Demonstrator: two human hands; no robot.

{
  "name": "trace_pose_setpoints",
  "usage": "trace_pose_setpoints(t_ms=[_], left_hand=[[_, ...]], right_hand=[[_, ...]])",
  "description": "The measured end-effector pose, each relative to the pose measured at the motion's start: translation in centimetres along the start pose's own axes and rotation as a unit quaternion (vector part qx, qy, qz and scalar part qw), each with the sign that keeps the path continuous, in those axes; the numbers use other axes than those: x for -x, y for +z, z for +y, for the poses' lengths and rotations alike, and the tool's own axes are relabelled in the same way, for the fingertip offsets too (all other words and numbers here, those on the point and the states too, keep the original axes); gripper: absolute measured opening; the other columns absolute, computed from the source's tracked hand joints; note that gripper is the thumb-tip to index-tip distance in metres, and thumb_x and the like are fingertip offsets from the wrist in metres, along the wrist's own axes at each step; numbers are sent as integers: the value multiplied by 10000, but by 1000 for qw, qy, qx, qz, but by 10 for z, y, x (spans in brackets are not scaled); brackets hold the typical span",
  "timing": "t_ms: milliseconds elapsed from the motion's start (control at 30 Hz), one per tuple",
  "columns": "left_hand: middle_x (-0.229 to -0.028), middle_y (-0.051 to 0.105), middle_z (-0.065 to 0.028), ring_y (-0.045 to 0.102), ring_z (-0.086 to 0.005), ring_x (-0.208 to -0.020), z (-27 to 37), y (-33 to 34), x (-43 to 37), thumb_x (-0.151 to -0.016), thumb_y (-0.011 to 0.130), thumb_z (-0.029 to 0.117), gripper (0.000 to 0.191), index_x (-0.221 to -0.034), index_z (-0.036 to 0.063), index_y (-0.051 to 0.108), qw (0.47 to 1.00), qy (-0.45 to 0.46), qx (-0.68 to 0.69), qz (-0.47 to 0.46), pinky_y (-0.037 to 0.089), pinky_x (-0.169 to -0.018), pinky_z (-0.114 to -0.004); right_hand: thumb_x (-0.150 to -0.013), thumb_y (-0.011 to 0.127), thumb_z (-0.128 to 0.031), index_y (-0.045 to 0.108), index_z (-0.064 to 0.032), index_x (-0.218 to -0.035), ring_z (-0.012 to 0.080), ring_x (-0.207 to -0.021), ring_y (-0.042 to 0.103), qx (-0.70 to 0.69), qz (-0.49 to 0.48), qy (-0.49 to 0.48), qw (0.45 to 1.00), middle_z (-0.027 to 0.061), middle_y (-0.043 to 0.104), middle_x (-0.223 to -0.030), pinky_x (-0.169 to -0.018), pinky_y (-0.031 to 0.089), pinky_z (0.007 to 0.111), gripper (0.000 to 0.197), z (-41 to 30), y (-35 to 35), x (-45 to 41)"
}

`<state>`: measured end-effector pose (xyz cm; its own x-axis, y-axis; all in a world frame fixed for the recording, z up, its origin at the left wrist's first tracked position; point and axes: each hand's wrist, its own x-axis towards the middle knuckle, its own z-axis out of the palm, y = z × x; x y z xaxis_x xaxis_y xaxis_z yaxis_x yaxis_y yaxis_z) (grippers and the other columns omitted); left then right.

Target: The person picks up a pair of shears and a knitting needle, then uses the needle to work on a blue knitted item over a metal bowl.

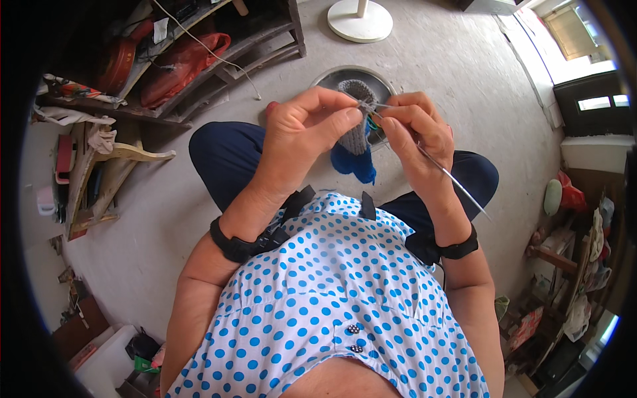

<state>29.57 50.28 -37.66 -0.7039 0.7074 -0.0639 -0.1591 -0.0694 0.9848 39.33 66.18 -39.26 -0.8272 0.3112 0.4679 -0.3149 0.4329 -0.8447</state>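
A tubular knitted piece (pixel 355 141), grey above with a blue lower end (pixel 352 163), hangs between my hands. My left hand (pixel 311 119) pinches its upper edge and stitches between thumb and index finger. In my right hand (pixel 418 132) is a thin metal knitting needle (pixel 463 189), its tip at the stitches and its long end pointing down to the right. Both sets of fingertips meet close together at the grey loops. Below the work, a round metal basin (pixel 384 88) sits on the floor. Something green and yellow shows in it, partly hidden by the knitting and my right hand.
A dark wooden shelf unit (pixel 249 42) with a red plastic bag (pixel 184 69) stands at the upper left. A white round stand base (pixel 359 22) is beyond the basin. A wooden stool (pixel 129 151) lies to the left, and a cluttered rack (pixel 552 258) stands at right.
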Motion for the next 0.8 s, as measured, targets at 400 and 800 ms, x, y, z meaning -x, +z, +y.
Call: trace_pose_setpoints(t_ms=[400,800], left_hand=[[-787,583,18,434,1,-579,-3,-4,-4,-886,621,83,182,-1059,28,612,994,-27,100,41,334,-484,-149],[-856,626,9,473,-2,-605,-8,-1,-4,-885,613,106,202,-1072,33,636,968,-65,241,9,319,-474,-115]], right_hand=[[-870,570,-73,648,12,-862,81,-525,478,14,-2,55,998,42,536,-644,-468,343,231,116,-6,-2,9],[-909,533,-95,627,26,-921,60,-586,478,-68,4,55,996,25,527,-685,-516,363,210,153,1,4,11]])
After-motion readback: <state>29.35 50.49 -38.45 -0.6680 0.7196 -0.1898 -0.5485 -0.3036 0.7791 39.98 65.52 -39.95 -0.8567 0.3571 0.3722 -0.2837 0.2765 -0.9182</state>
